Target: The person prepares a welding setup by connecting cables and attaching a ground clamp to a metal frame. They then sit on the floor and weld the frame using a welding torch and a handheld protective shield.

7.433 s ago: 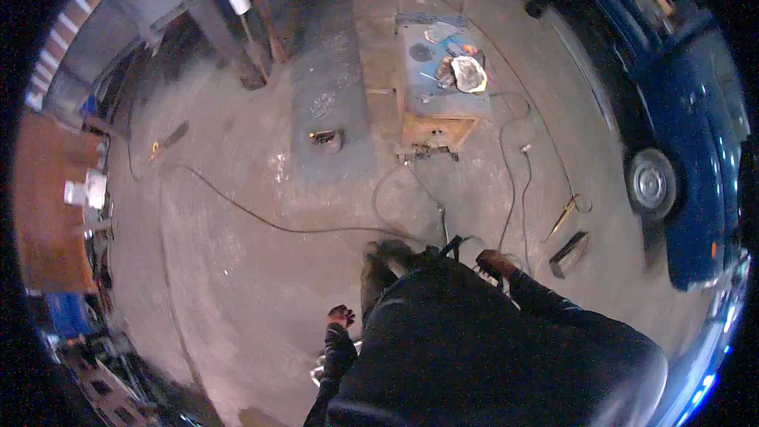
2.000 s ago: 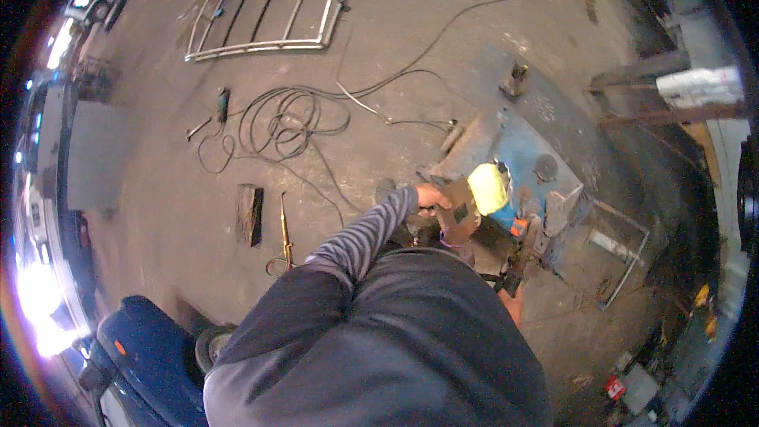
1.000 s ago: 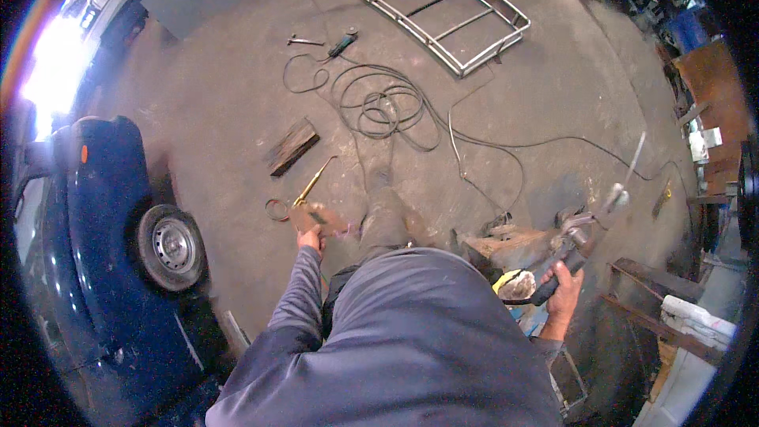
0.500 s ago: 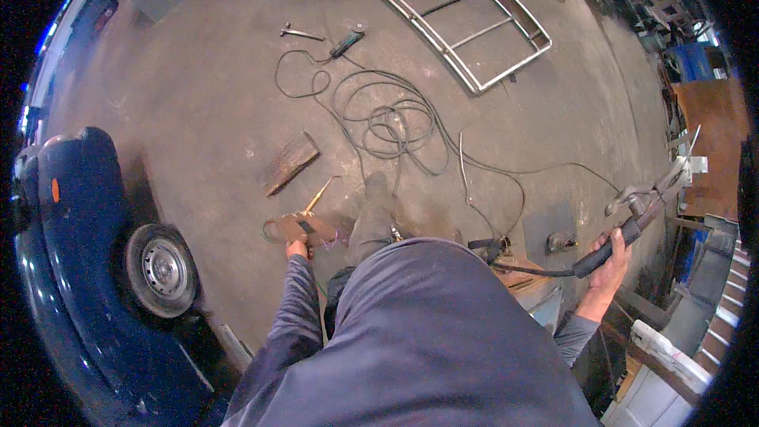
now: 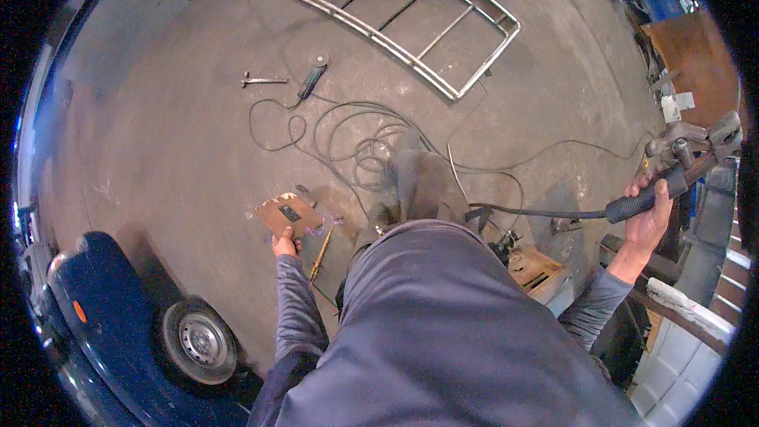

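Note:
My left hand [image 5: 286, 243] grips the lower edge of a brown hand-held welding shield [image 5: 277, 212] with a small dark window. It is held above the floor, in front of a wood block that is mostly hidden. A thin tool with a yellow handle [image 5: 320, 255] shows beside the shield. At the right, my right hand [image 5: 650, 225] is wrapped round the black ribbed handle of a welding electrode holder [image 5: 648, 194]. The holder's metal jaws point up and right. From its handle a black cable [image 5: 545, 213] runs left towards my legs. I cannot make out a rod in the jaws.
A dark blue car [image 5: 118, 300] with its wheel [image 5: 202, 341] stands at the left. Ahead lie a bar frame [image 5: 423, 65], an angle grinder [image 5: 313, 81], a metal hand tool [image 5: 265, 80] and looped cord [image 5: 320, 133]. A wooden box [image 5: 539, 267] stands right of my legs.
The view has turned, shifting the floor things left. The welding shield has moved forward over the wood block, its window now facing up more. My right hand has carried the electrode holder farther right.

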{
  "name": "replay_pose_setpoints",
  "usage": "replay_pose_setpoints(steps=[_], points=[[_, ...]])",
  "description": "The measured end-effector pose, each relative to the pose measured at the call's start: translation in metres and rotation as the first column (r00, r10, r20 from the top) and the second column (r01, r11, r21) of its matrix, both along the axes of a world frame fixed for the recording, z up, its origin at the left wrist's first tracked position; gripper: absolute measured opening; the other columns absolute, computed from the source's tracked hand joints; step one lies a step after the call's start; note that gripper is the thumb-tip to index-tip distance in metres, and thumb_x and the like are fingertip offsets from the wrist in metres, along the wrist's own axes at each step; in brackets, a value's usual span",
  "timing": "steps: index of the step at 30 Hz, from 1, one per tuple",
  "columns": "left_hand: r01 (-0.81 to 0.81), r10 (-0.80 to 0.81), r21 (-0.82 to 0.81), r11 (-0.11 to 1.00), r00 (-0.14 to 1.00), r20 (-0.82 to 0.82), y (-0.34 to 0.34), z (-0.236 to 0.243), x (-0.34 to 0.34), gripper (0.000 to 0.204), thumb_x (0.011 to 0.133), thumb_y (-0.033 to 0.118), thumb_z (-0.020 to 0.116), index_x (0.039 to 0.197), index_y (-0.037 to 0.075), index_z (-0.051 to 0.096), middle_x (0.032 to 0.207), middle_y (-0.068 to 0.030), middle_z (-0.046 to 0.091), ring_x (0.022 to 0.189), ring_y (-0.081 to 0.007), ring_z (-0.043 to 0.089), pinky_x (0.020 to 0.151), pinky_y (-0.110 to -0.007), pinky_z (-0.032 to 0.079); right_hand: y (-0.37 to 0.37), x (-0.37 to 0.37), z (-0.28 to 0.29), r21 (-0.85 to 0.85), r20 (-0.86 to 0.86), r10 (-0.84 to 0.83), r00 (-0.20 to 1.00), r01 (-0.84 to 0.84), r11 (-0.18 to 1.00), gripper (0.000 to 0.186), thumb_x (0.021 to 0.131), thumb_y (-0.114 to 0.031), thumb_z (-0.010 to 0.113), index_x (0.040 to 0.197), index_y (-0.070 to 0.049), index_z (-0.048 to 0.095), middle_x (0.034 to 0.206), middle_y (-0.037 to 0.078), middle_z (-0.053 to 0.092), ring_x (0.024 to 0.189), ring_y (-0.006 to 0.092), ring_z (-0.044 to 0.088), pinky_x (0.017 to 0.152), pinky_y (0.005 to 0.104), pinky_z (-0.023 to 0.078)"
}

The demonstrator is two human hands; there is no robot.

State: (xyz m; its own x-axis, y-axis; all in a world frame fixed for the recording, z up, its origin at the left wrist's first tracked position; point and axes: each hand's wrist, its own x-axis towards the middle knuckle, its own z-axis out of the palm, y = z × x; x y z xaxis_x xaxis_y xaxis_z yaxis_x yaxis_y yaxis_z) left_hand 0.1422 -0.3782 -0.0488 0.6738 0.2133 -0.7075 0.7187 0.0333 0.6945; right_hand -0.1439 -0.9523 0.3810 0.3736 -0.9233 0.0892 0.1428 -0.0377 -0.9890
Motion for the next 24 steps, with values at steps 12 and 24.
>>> replay_pose_setpoints(steps=[12,24], points=[[-0.057,0.083,0.107,0.993,0.961,-0.262,-0.11,-0.041,0.12,0.021,0.083,0.014,0.063,0.099,0.007,0.052,0.066,-0.0073,0.054,0.042,-0.0172,0.046,0.033,-0.03,0.036,-0.164,0.228,-0.093,0.259,-0.075,-0.162,0.984,0.176,0.95,0.035,0.088,-0.037,0.064,0.105,-0.009,0.051,0.078,0.004,0.052,0.064,0.0157,0.052,0.058,0.0299,0.045],[0.182,-0.159,0.159,0.97,0.976,-0.148,-0.268,0.006,0.313,0.019,0.083,0.013,0.063,0.098,0.005,0.055,0.068,-0.0077,0.057,0.041,-0.0166,0.047,0.034,-0.03,0.037,-0.232,0.379,-0.092,0.245,-0.183,0.008,0.983,0.037,0.969,0.037,0.089,-0.036,0.063,0.106,-0.008,0.049,0.074,0.004,0.05,0.061,0.0137,0.051,0.053,0.0278,0.044]])
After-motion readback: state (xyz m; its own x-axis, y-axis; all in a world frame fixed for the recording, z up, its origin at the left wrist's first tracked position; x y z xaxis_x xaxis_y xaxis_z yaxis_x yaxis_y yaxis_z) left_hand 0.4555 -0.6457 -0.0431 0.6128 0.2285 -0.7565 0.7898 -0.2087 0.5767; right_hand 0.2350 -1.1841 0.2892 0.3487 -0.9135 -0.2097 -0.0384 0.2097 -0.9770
